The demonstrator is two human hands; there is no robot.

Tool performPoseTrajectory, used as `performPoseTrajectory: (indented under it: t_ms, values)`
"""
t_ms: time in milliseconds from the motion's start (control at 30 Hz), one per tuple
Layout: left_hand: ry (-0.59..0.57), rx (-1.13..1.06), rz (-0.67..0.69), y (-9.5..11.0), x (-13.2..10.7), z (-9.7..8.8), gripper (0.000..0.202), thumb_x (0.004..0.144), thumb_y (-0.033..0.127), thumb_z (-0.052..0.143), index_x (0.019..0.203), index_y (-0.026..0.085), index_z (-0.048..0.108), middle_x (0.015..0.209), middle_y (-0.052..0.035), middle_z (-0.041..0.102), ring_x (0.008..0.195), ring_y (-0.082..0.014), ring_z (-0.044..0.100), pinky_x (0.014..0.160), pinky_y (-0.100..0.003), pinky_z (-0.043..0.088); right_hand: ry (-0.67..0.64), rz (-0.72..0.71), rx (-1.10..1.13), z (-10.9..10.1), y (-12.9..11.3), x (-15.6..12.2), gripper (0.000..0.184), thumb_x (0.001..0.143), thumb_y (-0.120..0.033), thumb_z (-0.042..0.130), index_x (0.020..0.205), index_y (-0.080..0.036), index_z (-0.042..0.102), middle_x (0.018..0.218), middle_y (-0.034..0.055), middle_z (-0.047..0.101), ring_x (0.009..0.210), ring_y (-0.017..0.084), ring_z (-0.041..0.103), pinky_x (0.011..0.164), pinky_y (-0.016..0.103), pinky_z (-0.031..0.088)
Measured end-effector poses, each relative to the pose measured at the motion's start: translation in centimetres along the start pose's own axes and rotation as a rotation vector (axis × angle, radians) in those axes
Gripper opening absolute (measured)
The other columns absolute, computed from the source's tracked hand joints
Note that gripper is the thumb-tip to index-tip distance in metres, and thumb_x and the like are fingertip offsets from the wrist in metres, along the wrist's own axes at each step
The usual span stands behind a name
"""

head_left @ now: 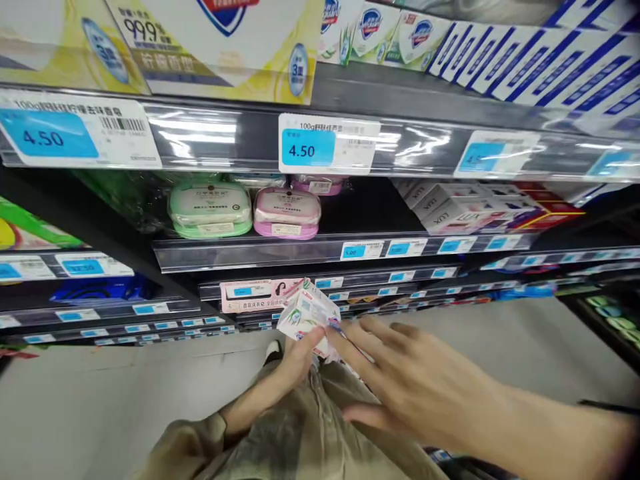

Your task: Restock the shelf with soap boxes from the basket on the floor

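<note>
My left hand (300,352) grips a small white soap box (306,310) with green and red-blue print, low in front of my body. The thumb lies on the near face of the box; most of the other fingers are hidden behind it. My right hand (407,373) is open and slightly blurred, its fingers stretched toward the right side of the box and its thumb apart. The fingertips overlap the box edge, and I cannot tell whether they press on it. On the shelf beyond sit a green soap case (210,210) and a pink soap case (287,212).
Large yellow-and-white soap packs (220,60) stand on the upper shelf, left of smaller white-green boxes (373,32) and blue-striped boxes (535,63). A price rail (250,137) juts out below them. LUX boxes (450,208) sit lower right. Grey floor (100,393) lies below.
</note>
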State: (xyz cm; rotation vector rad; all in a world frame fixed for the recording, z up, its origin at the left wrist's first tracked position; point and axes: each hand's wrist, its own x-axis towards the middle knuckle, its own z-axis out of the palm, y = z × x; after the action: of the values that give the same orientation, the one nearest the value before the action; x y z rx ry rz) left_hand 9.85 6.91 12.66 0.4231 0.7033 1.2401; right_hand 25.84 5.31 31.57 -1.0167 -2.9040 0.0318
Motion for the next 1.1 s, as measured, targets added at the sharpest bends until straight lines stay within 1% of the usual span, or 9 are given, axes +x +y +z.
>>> performPoseTrajectory:
  t_ms: [100, 200, 367, 533, 700, 833, 900, 967, 1100]
  values:
    - [0.014, 0.007, 0.008, 0.4, -0.6, 2.8, 0.087, 0.066, 0.063, 0.098, 0.14, 0.026, 0.071, 0.142, -0.0151, 0.074, 0.15, -0.0443, 0.056, 0.122, -0.055, 0.047, 0.008, 0.009, -0.195, 3.0, 0.4, 1.7, 0.082, 0.097, -0.056, 0.077, 0.16, -0.011, 0.051, 0.142, 0.0234, 0.071, 0.122, 0.038, 0.071, 0.07, 0.039, 0.066]
    - [-0.014, 0.024, 0.01, 0.5, -1.2, 3.6, 0.099, 0.066, 0.064, 0.098, 0.15, 0.027, 0.063, 0.144, -0.0153, 0.073, 0.144, -0.0419, 0.061, 0.119, -0.053, 0.051, 0.02, 0.082, -0.223, 3.4, 1.3, 2.7, 0.079, 0.095, -0.042, 0.076, 0.161, -0.009, 0.047, 0.136, 0.0228, 0.071, 0.117, 0.036, 0.071, 0.068, 0.038, 0.065]
    - [-0.199, 0.005, 0.09, 0.6, -1.8, 2.3, 0.107, 0.07, 0.055, 0.101, 0.161, 0.03, 0.051, 0.146, -0.0156, 0.071, 0.137, -0.039, 0.068, 0.12, -0.053, 0.053, -0.02, 0.199, -0.012, 1.1, 2.0, 2.6, 0.083, 0.081, -0.03, 0.077, 0.157, -0.016, 0.046, 0.132, 0.0181, 0.069, 0.111, 0.035, 0.071, 0.069, 0.037, 0.061]
    - [-0.263, 0.016, 0.072, 0.2, -1.9, 1.5, 0.112, 0.064, 0.063, 0.103, 0.157, 0.027, 0.054, 0.138, -0.0166, 0.075, 0.128, -0.0403, 0.072, 0.107, -0.049, 0.06, -0.115, 0.275, 0.253, -1.9, 1.8, 2.6, 0.092, 0.075, -0.031, 0.078, 0.16, -0.023, 0.043, 0.118, 0.0086, 0.074, 0.08, 0.025, 0.073, 0.073, 0.036, 0.054]
    - [-0.123, 0.044, 0.068, -1.6, -1.6, 0.6, 0.101, 0.063, 0.061, 0.104, 0.147, 0.026, 0.062, 0.138, -0.0133, 0.075, 0.13, -0.039, 0.068, 0.113, -0.049, 0.055, -0.191, 0.247, 0.482, -3.6, 2.1, 2.8, 0.079, 0.077, -0.028, 0.08, 0.151, -0.033, 0.055, 0.113, 0.0009, 0.077, 0.085, 0.022, 0.074, 0.081, 0.034, 0.057]
    - [0.019, 0.034, 0.045, -2.1, -1.3, 0.2, 0.089, 0.061, 0.059, 0.104, 0.136, 0.026, 0.067, 0.137, -0.0118, 0.075, 0.129, -0.0368, 0.069, 0.109, -0.045, 0.056, -0.275, 0.271, 0.779, -4.3, 2.9, 2.7, 0.063, 0.084, -0.026, 0.073, 0.144, -0.032, 0.058, 0.127, 0.0028, 0.072, 0.081, 0.016, 0.07, 0.066, 0.026, 0.057]
    - [0.059, 0.026, 0.041, -1.6, -1.3, 0.4, 0.09, 0.059, 0.056, 0.106, 0.134, 0.025, 0.067, 0.131, -0.0108, 0.078, 0.122, -0.0338, 0.073, 0.105, -0.041, 0.058, -0.24, 0.306, 0.963, -4.8, 3.3, 2.1, 0.058, 0.088, -0.031, 0.07, 0.144, -0.031, 0.055, 0.137, 0.0068, 0.066, 0.084, 0.015, 0.07, 0.061, 0.025, 0.057]
    - [0.066, 0.011, 0.05, -0.9, -1.4, 0.7, 0.087, 0.063, 0.055, 0.105, 0.134, 0.024, 0.066, 0.128, -0.0112, 0.08, 0.118, -0.0321, 0.077, 0.103, -0.041, 0.06, -0.132, 0.326, 1.119, -5.4, 3.6, 0.9, 0.067, 0.089, -0.041, 0.076, 0.149, -0.033, 0.048, 0.133, 0.0082, 0.066, 0.088, 0.018, 0.072, 0.063, 0.026, 0.059]
    - [0.028, -0.016, 0.035, -0.3, -2.0, 0.8, 0.083, 0.072, 0.057, 0.101, 0.137, 0.022, 0.064, 0.133, -0.0166, 0.08, 0.115, -0.0352, 0.081, 0.101, -0.045, 0.064, 0.185, 0.288, 1.271, -7.9, 4.8, -2.5, 0.098, 0.082, -0.064, 0.085, 0.161, -0.054, 0.026, 0.126, 0.0058, 0.067, 0.11, 0.031, 0.077, 0.082, 0.044, 0.068]
